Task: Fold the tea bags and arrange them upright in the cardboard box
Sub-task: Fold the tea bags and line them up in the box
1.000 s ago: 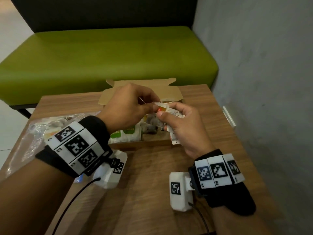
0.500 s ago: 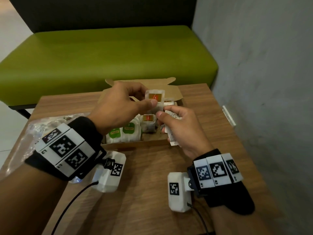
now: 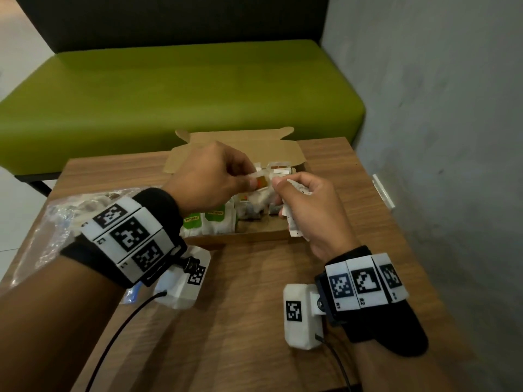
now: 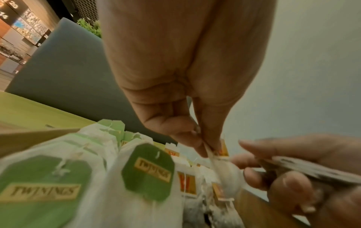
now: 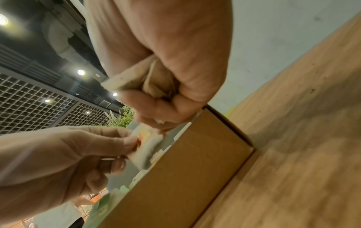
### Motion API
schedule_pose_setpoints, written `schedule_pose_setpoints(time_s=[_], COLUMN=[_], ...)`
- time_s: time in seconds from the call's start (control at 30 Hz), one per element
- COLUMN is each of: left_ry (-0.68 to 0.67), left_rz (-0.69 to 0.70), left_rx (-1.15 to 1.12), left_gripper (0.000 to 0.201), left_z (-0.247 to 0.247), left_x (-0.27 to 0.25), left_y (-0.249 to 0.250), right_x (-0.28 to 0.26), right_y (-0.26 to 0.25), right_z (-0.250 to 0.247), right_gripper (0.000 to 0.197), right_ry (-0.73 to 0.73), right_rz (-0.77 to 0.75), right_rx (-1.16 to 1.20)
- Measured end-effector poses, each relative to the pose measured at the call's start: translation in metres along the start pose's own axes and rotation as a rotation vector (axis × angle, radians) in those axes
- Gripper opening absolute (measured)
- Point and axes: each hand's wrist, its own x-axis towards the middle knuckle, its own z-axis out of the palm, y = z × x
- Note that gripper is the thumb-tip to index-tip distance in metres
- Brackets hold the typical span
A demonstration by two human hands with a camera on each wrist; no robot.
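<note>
Left hand pinches an orange-tagged tea bag above the cardboard box. Right hand grips spare bags. Judged light, limp, tearable: hold by the edges.

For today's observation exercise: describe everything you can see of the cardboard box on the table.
The cardboard box is plain brown, shallow and open, its lid flap tilted back toward the green bench. It sits on the wooden table. Inside, tea bags stand upright: green-tagged ones at the left, orange-tagged ones toward the right. Both hands hover over it; whether either touches it is unclear.
</note>
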Motion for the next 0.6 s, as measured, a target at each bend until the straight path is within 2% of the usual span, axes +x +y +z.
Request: schedule_pose_setpoints(time_s=[0.2,0.37,0.6], left_ry=[-0.141,-0.065,0.002], left_rz=[-0.043,-0.049,-0.024], left_rx=[0.259,0.451,0.515], left_gripper=[0.012,0.011,0.014], left_z=[0.010,0.017,0.014], left_x=[0.001,0.000,-0.003], left_y=[-0.007,-0.010,-0.011], right_x=[0.001,-0.002,-0.005], right_y=[-0.002,-0.005,-0.009], right_z=[-0.001,0.004,0.008], right_gripper=[0.031,0.037,0.043], right_ry=[0.053,0.041,0.032], right_rz=[0.024,0.031,0.036], right_rx=[0.035,0.051,0.106])
